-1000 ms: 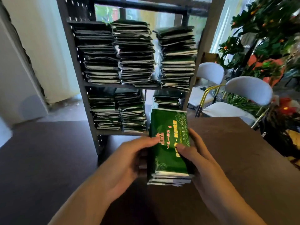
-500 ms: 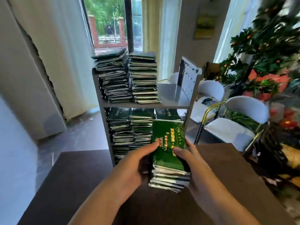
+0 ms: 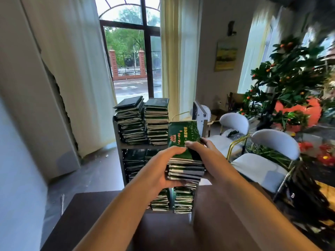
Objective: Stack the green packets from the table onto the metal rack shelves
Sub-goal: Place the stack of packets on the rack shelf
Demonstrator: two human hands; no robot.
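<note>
A: Where's the bundle of green packets (image 3: 184, 160)?

B: Held above the counter (image 3: 101, 214), left hand (image 3: 161, 169) and right hand (image 3: 203, 151) each with grip clenched round its sides.

A: Open room?

B: Rack (image 3: 119, 140) top shelf, right of two stacks (image 3: 143, 122).

Green packets (image 3: 183, 140) w/ red-yellow print – white chairs (image 3: 275, 145), brown table (image 3: 101, 220).

A thick bundle of flat, glossy dark-green packets (image 3: 184, 153) with pale edges and red and yellow print is held above the dark brown table (image 3: 101, 218). Beyond it stands the grey metal rack (image 3: 199, 115), its top shelf bearing two tall packet stacks (image 3: 143, 122), with more stacks on the shelves below.
</note>
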